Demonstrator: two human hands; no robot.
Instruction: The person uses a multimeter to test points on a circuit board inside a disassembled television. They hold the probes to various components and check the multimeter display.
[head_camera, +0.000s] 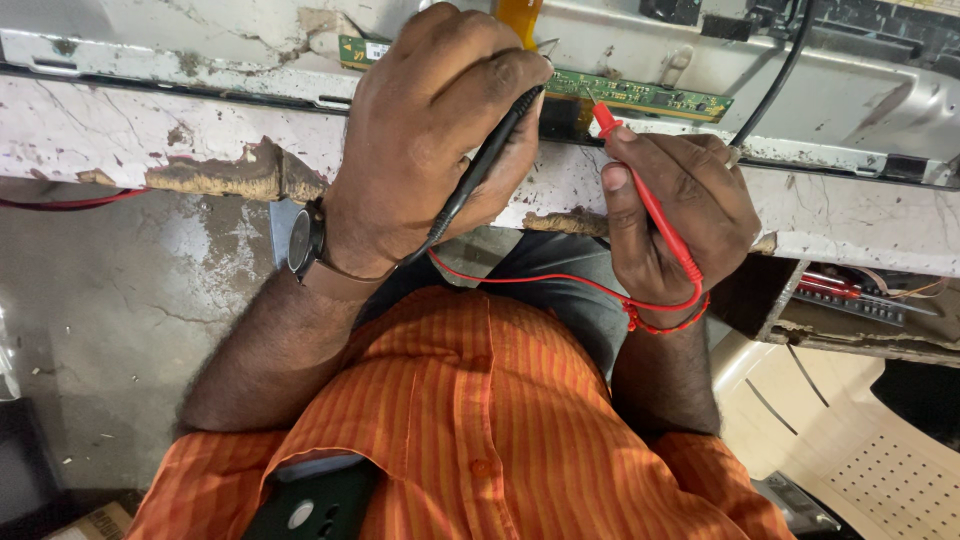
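My left hand (430, 130) grips a black test probe (480, 165), its tip pointing toward the narrow green circuit board (640, 97) on the far side of the bench edge. My right hand (680, 210) holds a red test probe (645, 195), with its tip near the same board. A red lead wire (545, 280) loops from the probes across my lap. A wristwatch (303, 242) sits on my left wrist. An orange flat cable (520, 18) rises above the board.
A worn white workbench edge (150, 140) with chipped wood runs across the view. A grey metal panel (850, 80) with a black cable (775, 85) lies behind the board. A cream plastic chair (850, 440) stands at lower right, an open drawer (860, 300) above it.
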